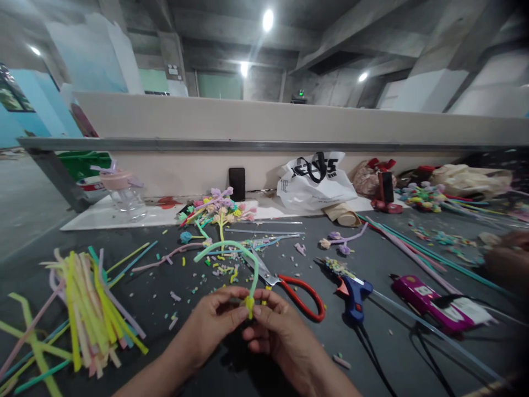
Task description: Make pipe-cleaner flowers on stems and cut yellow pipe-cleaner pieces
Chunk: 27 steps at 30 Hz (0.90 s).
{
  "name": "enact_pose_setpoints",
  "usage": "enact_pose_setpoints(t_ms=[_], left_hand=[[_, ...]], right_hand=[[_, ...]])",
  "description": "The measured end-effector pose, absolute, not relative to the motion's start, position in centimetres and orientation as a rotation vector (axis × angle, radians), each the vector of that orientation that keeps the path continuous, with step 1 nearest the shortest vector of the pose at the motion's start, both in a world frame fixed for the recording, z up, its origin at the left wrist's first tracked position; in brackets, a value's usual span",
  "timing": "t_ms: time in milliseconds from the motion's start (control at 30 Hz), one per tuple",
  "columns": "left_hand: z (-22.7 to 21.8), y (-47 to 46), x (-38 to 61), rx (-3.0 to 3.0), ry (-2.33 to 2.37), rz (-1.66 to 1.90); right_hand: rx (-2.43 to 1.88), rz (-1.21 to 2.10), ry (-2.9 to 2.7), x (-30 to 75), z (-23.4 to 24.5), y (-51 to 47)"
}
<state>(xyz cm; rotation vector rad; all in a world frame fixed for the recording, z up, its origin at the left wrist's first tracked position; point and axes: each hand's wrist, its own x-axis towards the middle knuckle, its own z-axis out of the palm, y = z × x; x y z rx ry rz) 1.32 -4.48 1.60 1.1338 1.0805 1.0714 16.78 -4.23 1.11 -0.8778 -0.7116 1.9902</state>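
Far left: pile of cut pipe cleaners [88,314] on dark table [165,298]. L hand [215,325] & R hand [276,331] meet at centre, both pinching yellow tuft [249,306] at end of green pipe cleaner [231,249], which arches up from fingertips. Red-handled scissors [295,292], then blue glue gun [351,295], lie just right of hands.

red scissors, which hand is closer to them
Right. The right hand sits just left of the red scissors, nearly touching the handles. The left hand is farther left, on the other side of the green pipe cleaner.
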Motion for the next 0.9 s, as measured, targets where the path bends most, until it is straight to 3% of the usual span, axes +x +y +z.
enact_pose_setpoints(t_ms=[600,900], left_hand=[[2.5,-5.2,2.0,1.029,0.978,1.088],[1.3,-4.6,1.3,1.121,1.252,0.968]], right_hand=[[-0.953,2.000,-0.715,16.1,1.2,-4.5],[-1.049,1.910,-0.851,16.4,1.8,-6.0]])
